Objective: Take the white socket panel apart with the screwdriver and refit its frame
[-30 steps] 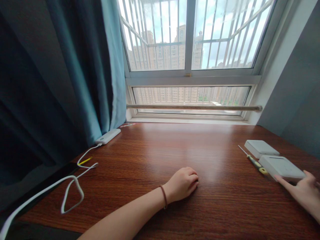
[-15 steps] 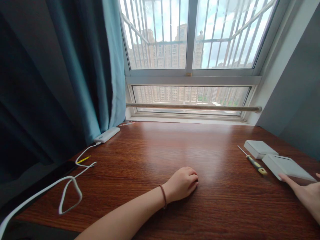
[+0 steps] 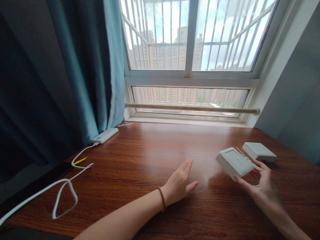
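Note:
My right hand [image 3: 260, 186] grips a white wall socket [image 3: 236, 161], a thick square block, between thumb and fingers. It is raised above the table and tilted, and its face shows a thin rectangular line and small slot-like marks. Behind it, the thin shaft of a screwdriver [image 3: 241, 153] peeks out; its handle is mostly hidden. A second white block [image 3: 259, 150] lies further right on the table. My left hand [image 3: 180, 183], with a brown band at the wrist, rests over the table, empty, fingers stretched out and thumb apart.
The brown wooden table [image 3: 160, 146] runs back to a barred window [image 3: 189, 40]. At left, a white power bank [image 3: 105, 135] with a white cable [image 3: 72, 196] lies beside a blue curtain [image 3: 100, 66]. A yellow strip [image 3: 80, 160] lies near the cable.
My right hand has lifted the wall socket off the table and carried it left, in front of the screwdriver. My left hand has gone from loosely curled to stretched out.

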### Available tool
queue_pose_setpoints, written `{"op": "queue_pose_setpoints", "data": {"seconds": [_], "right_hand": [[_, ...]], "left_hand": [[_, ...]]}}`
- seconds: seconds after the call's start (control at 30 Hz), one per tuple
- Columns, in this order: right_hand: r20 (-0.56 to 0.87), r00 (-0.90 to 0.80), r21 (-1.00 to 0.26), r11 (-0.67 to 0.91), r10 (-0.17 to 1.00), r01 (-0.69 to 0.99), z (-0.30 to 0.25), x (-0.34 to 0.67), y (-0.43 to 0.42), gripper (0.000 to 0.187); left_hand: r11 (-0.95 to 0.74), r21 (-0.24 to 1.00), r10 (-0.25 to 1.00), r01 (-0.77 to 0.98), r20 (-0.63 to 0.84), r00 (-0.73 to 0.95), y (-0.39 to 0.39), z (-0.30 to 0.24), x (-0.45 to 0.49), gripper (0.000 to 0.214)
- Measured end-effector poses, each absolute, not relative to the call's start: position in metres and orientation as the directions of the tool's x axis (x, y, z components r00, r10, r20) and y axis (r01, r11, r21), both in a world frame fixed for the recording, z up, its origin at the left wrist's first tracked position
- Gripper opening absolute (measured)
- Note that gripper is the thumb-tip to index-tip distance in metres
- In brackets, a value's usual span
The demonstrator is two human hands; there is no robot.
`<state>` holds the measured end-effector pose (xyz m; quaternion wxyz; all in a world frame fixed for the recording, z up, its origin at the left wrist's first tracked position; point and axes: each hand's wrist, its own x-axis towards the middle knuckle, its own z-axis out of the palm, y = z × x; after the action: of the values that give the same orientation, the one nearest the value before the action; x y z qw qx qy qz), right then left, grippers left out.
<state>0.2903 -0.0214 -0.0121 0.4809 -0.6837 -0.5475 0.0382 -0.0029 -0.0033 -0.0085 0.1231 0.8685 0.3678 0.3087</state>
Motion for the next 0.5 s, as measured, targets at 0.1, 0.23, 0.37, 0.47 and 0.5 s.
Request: {"op": "queue_pose_setpoints", "data": {"seconds": [0.1, 0.23, 0.37, 0.47, 0.5], "right_hand": [[0.399, 0.231, -0.707, 0.137, 0.887, 0.694, 0.002, 0.235, -0.016, 0.085], [0.419, 0.102, -0.665, 0.228, 0.902, 0.711, 0.004, 0.188, -0.002, 0.079], [0.458, 0.071, -0.635, 0.27, 0.886, 0.724, -0.011, 0.178, 0.004, 0.075], [0.478, 0.045, -0.618, 0.3, 0.877, 0.727, -0.023, 0.18, -0.003, 0.072], [0.475, 0.037, -0.621, 0.304, 0.879, 0.722, -0.026, 0.18, -0.006, 0.07]], "left_hand": [[-0.643, 0.495, 0.764, 0.584, 0.467, 0.445, -0.001, -0.012, -0.003, 0.088], [-0.58, 0.599, 0.813, 0.552, 0.465, 0.35, 0.002, -0.015, -0.003, 0.099], [-0.542, 0.682, 0.841, 0.492, 0.442, 0.313, 0.004, -0.016, -0.004, 0.105], [-0.54, 0.724, 0.84, 0.43, 0.433, 0.326, 0.003, -0.012, -0.003, 0.102], [-0.54, 0.739, 0.84, 0.404, 0.437, 0.323, 0.003, -0.009, -0.002, 0.098]]}}
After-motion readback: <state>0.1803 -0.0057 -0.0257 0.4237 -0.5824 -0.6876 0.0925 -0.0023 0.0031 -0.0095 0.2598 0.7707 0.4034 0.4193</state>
